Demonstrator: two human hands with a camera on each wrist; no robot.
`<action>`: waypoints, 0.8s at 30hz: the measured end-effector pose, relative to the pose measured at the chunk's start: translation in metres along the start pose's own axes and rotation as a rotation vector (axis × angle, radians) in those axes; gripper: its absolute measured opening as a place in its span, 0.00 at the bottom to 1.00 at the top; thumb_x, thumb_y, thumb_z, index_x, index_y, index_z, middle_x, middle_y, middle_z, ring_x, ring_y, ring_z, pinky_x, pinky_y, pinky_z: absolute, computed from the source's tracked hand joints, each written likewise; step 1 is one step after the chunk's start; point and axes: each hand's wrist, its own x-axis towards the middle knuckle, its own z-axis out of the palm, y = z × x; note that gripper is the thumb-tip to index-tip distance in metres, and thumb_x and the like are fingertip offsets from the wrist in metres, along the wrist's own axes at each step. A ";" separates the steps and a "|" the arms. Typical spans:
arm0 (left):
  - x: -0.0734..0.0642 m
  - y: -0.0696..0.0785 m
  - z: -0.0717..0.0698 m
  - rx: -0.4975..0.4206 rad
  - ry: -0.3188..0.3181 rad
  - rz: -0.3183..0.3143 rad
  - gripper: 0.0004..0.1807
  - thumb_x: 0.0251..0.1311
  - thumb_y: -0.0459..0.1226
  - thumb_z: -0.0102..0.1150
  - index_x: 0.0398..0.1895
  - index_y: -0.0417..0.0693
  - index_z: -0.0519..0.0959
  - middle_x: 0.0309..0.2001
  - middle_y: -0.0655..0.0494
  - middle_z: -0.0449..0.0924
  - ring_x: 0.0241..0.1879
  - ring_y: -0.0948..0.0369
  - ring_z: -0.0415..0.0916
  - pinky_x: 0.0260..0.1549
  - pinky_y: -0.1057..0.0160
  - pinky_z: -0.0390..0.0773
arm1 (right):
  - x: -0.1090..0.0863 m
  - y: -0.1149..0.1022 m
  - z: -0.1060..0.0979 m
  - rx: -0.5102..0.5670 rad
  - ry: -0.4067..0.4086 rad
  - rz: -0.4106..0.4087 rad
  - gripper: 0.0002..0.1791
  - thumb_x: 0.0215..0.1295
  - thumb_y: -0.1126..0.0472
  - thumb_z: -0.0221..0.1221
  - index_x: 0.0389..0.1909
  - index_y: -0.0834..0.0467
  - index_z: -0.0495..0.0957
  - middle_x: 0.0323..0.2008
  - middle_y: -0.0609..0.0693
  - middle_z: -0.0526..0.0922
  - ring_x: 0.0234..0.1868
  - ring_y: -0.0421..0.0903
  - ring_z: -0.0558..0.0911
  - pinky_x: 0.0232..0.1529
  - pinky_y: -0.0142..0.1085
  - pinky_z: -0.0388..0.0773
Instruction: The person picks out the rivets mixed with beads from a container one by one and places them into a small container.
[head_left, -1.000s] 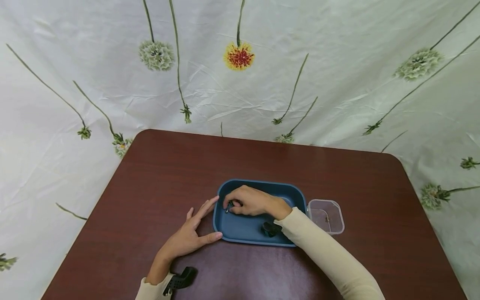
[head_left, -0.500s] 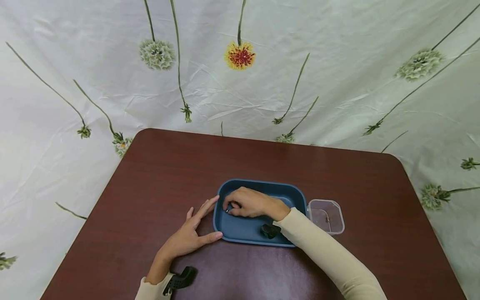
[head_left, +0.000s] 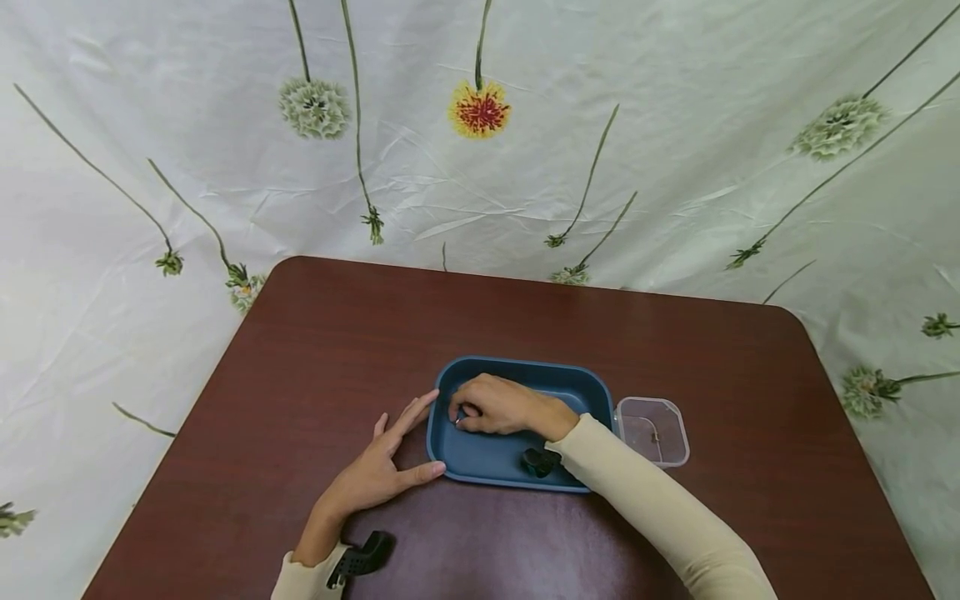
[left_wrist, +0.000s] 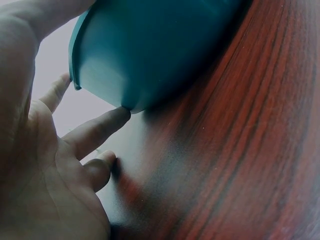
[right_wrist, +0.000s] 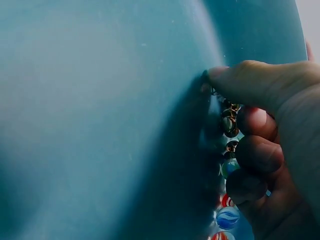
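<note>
In the head view a blue tray (head_left: 480, 460) lies on the table, and my right hand (head_left: 501, 407) reaches down inside its left part. The right wrist view brings out a string of colourful glass beads (right_wrist: 228, 218) with gold-toned pieces under the curled fingers. Thumb and forefinger pinch its upper end against the tray, where the exact grip is partly hidden. Along the tray's left wall my left hand (head_left: 378, 471) rests with spread fingers. Fingertips (left_wrist: 120, 116) touch the outside of the tray in the left wrist view, and nothing is held there.
A small clear plastic box (head_left: 651, 433) stands against the tray's right side, with a tiny gold-coloured item in it. The brown table (head_left: 360, 333) reaches back to a white flowered cloth (head_left: 525, 192). Each wrist wears a black camera.
The dark, shiny piece seen under my right fingers is now mostly hidden, as the fingers have closed and sunk slightly towards the tray floor. My left hand stays in place.
</note>
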 end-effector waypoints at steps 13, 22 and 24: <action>0.000 -0.001 0.001 0.002 -0.001 0.002 0.50 0.64 0.44 0.67 0.81 0.68 0.44 0.78 0.52 0.55 0.79 0.39 0.40 0.67 0.26 0.24 | -0.003 -0.001 -0.004 0.008 0.014 -0.008 0.07 0.71 0.62 0.59 0.43 0.55 0.85 0.26 0.43 0.79 0.23 0.31 0.71 0.29 0.22 0.69; 0.000 0.001 0.000 -0.013 -0.002 0.002 0.50 0.64 0.44 0.67 0.81 0.68 0.45 0.78 0.51 0.55 0.79 0.39 0.40 0.67 0.26 0.24 | -0.003 -0.003 -0.006 0.019 0.017 -0.008 0.06 0.72 0.61 0.59 0.41 0.55 0.84 0.26 0.42 0.77 0.22 0.31 0.69 0.28 0.22 0.68; 0.000 0.001 0.001 -0.013 0.000 0.002 0.50 0.64 0.44 0.67 0.81 0.68 0.45 0.78 0.51 0.55 0.79 0.39 0.40 0.67 0.26 0.24 | -0.003 -0.003 -0.006 0.018 0.014 -0.006 0.06 0.73 0.61 0.58 0.41 0.55 0.84 0.26 0.42 0.77 0.22 0.32 0.69 0.28 0.23 0.68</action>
